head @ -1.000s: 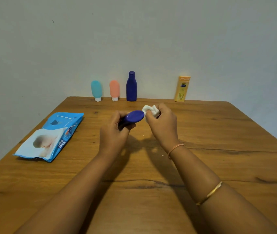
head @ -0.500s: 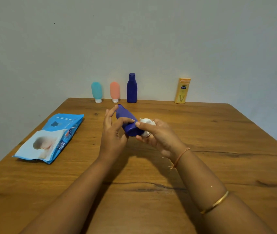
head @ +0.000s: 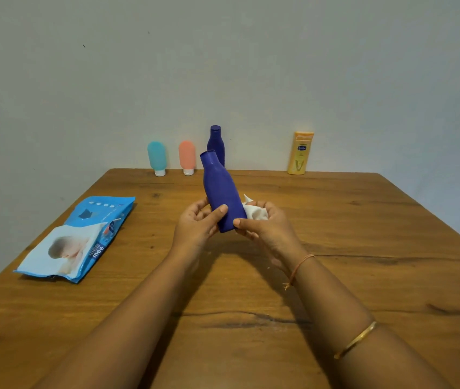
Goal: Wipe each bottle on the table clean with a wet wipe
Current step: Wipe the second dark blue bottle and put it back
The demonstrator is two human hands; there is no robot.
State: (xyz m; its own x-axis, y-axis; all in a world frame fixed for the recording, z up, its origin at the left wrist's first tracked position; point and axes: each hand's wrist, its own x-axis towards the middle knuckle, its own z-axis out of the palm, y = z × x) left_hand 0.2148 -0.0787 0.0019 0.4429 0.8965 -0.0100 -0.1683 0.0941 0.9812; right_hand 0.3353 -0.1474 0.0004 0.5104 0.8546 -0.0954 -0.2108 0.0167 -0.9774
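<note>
head view: grips blue bottle (head: 219, 189) near its base with left hand (head: 195, 226), tilted, cap end up, above tabletop (head: 335, 220). holds bunched wet wipe (head: 255, 211) in right hand (head: 265, 228) against the lower side, thumb at base. advise: keep left grip firm, rotate steadily, draw wipe base to neck, cover every face.

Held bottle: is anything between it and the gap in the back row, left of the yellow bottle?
Nothing visible. Only bare table lies between the held bottle and that gap; the standing blue bottle and yellow bottle flank it.
</note>
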